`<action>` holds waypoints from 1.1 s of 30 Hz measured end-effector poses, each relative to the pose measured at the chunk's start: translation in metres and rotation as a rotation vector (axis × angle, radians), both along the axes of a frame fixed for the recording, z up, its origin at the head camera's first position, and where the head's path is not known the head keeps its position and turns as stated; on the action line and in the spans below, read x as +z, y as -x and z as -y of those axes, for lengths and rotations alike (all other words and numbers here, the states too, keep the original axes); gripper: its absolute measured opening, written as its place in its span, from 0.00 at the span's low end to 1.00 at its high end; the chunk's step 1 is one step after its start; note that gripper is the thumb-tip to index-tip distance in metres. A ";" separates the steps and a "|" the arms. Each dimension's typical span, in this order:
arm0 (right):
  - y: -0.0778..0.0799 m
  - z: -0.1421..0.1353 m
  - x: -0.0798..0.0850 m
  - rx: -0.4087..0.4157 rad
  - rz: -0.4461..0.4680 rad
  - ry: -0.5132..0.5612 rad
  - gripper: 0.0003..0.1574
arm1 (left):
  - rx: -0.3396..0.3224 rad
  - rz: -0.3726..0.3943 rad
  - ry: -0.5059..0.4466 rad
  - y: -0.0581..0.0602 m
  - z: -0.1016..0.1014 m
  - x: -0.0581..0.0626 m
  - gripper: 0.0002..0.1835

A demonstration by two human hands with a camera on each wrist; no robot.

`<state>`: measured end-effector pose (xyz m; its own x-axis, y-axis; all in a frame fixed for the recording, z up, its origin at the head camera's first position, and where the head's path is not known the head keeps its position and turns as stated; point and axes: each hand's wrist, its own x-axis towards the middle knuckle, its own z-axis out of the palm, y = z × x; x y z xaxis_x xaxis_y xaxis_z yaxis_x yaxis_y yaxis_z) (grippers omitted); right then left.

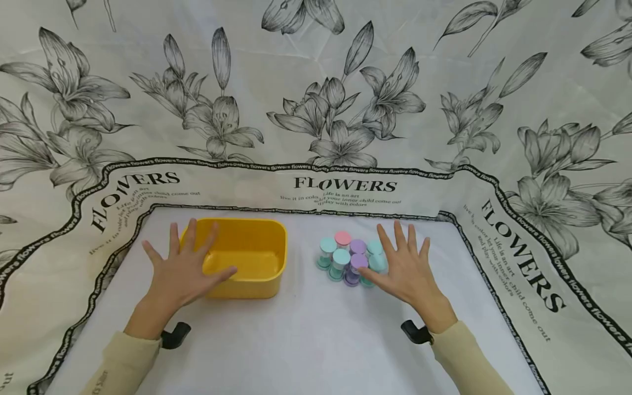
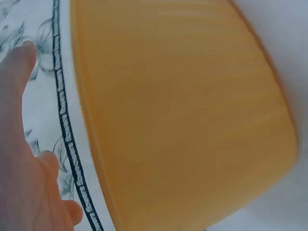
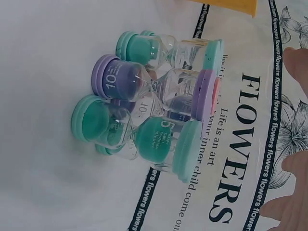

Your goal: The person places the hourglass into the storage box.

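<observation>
Several hourglasses stand upright in a cluster, with teal, purple and pink caps. In the right wrist view a purple hourglass (image 3: 120, 82) reads 10 and a teal hourglass (image 3: 156, 139) reads 5. My right hand (image 1: 408, 274) is spread beside and above the cluster's right side, holding nothing and covering part of it. A yellow plastic bin (image 1: 247, 288) stands left of the hourglasses. My left hand (image 1: 180, 277) hovers with spread fingers over the bin's left side and holds nothing. In the left wrist view the bin's outer wall (image 2: 183, 115) fills most of the picture.
A white cloth (image 1: 306, 340) covers the table top. Behind and on both sides hangs a floral sheet (image 1: 345, 186) printed with FLOWERS. A black strap piece (image 1: 175, 336) juts from the left wrist, and another black piece (image 1: 416, 332) from the right wrist.
</observation>
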<state>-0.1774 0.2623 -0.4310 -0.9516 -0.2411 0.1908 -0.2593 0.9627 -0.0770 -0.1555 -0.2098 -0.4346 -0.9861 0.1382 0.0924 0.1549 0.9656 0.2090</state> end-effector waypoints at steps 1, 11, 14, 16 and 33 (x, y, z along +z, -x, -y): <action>0.000 -0.001 0.000 -0.002 0.005 0.001 0.71 | 0.009 0.012 -0.024 0.001 0.002 0.001 0.56; 0.009 0.000 0.004 -0.006 0.018 0.042 0.70 | 0.105 0.044 -0.213 0.012 0.034 -0.001 0.56; 0.012 0.001 0.005 -0.009 0.034 0.069 0.70 | 0.120 0.050 -0.271 0.015 0.041 -0.006 0.56; 0.014 0.003 0.004 -0.004 0.045 0.097 0.69 | 0.129 0.073 -0.325 0.016 0.044 -0.009 0.56; 0.023 0.019 0.000 0.056 0.117 0.294 0.67 | 0.230 0.156 -0.676 0.010 0.046 -0.038 0.48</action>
